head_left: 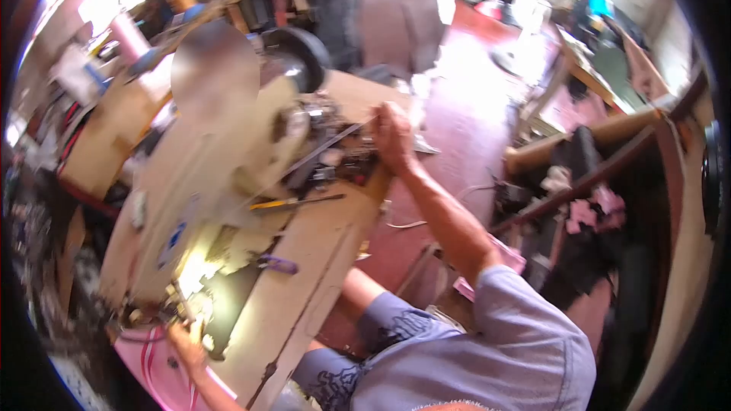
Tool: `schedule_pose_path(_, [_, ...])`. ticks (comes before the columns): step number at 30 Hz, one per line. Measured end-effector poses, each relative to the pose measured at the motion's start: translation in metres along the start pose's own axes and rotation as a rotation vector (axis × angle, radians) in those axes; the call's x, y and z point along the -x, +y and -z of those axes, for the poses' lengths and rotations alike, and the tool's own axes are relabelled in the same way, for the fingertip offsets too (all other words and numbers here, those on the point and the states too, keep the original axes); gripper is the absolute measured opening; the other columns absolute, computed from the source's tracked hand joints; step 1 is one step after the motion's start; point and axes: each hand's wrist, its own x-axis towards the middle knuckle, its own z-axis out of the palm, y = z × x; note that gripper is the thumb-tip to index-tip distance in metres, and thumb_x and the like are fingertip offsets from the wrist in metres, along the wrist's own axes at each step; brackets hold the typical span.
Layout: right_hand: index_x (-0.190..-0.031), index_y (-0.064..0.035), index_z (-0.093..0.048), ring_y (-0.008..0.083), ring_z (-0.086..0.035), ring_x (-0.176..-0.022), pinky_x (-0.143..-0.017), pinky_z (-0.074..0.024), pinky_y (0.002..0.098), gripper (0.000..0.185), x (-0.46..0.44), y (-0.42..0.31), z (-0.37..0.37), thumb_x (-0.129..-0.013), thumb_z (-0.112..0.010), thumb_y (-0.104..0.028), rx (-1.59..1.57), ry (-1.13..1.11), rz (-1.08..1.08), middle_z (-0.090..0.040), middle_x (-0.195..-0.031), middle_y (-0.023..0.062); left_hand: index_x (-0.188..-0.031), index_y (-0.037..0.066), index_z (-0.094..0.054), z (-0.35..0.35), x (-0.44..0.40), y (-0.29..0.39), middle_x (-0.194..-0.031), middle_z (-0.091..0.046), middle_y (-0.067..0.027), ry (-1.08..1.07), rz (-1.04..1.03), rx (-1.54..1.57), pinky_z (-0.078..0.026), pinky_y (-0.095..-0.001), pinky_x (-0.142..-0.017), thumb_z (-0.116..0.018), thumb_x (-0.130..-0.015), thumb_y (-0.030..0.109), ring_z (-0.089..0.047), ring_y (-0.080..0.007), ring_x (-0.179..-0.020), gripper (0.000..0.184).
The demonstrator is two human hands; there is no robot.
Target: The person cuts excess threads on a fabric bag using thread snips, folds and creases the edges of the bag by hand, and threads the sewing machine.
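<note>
A cream sewing machine (164,198) with a black handwheel (308,61) stands on the work table (320,247). My left hand (186,342) is at its lit end, thumb and fingers closed by small metal parts (183,304); what they grip is unclear. Across the table, my right hand (392,137) is closed in a fist above a heap of small tools and parts (350,164). A thin metal rod (324,148) ends beside that fist, but blur hides whether I hold it. Between the hands lie a yellow tool (270,204) and a purple-handled item (278,264).
Pink material (152,369) lies under my left forearm. To the right, a wooden frame (586,141) stands over dark and pink scraps (590,213). The floor (464,122) is reddish, with a white cable (407,224) hanging near the table edge.
</note>
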Motion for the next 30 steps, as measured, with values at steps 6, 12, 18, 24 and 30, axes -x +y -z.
schedule_pose_path(6, [-0.084, -0.0036, -0.052, 0.0347, -0.056, -0.070, -0.066, -0.0442, 0.0449, 0.018, -0.001, -0.004, 0.000, -0.097, -0.058, -0.015, 0.011, -0.018, -0.011, -0.055, -0.075, 0.0156, -0.092, 0.002, -0.064, 0.003, 0.007, 0.060, -0.080, -0.060, 0.0015, 0.003, 0.128, 0.144, -0.047, -0.0289, -0.068, -0.074, -0.080, 0.006, -0.056, -0.0108, -0.074, 0.016])
schedule_pose_path(12, [-0.084, -0.0022, -0.051, 0.0385, -0.057, -0.072, -0.067, -0.0439, 0.0467, 0.023, -0.003, -0.009, 0.003, -0.099, -0.057, -0.019, 0.028, -0.047, -0.037, -0.056, -0.076, 0.0182, -0.082, 0.005, -0.049, -0.002, 0.008, 0.047, -0.081, -0.057, -0.0036, 0.048, 0.094, 0.167, -0.047, -0.0302, -0.069, -0.077, -0.081, 0.012, -0.054, -0.0141, -0.072, 0.029])
schedule_pose_path(18, [-0.082, -0.0016, -0.050, 0.0396, -0.056, -0.072, -0.067, -0.0435, 0.0468, 0.025, -0.002, -0.008, 0.002, -0.100, -0.056, -0.020, 0.025, -0.050, -0.067, -0.056, -0.076, 0.0189, -0.090, 0.003, -0.055, 0.003, 0.008, 0.054, -0.082, -0.057, -0.0045, 0.020, 0.117, 0.078, -0.047, -0.0347, -0.073, -0.082, -0.078, 0.024, -0.055, -0.0178, -0.077, 0.036])
schedule_pose_path(24, [-0.083, -0.0019, -0.051, 0.0402, -0.057, -0.073, -0.067, -0.0437, 0.0473, 0.025, -0.003, -0.009, 0.001, -0.100, -0.055, -0.019, 0.032, -0.054, -0.067, -0.056, -0.076, 0.0194, -0.094, 0.001, -0.054, 0.003, 0.007, 0.057, -0.084, -0.058, -0.0108, 0.026, 0.050, 0.069, -0.047, -0.0409, -0.073, -0.080, -0.077, 0.015, -0.057, -0.0261, -0.080, 0.034])
schedule_pose_path(30, [-0.083, -0.0028, -0.052, 0.0401, -0.056, -0.072, -0.065, -0.0436, 0.0469, 0.022, 0.000, -0.002, -0.002, -0.098, -0.057, -0.019, 0.008, -0.013, -0.031, -0.055, -0.076, 0.0195, -0.089, 0.000, -0.061, 0.001, 0.009, 0.040, -0.084, -0.058, -0.0042, 0.032, 0.091, 0.048, -0.046, -0.0324, -0.071, -0.077, -0.080, 0.011, -0.054, -0.0168, -0.078, 0.022])
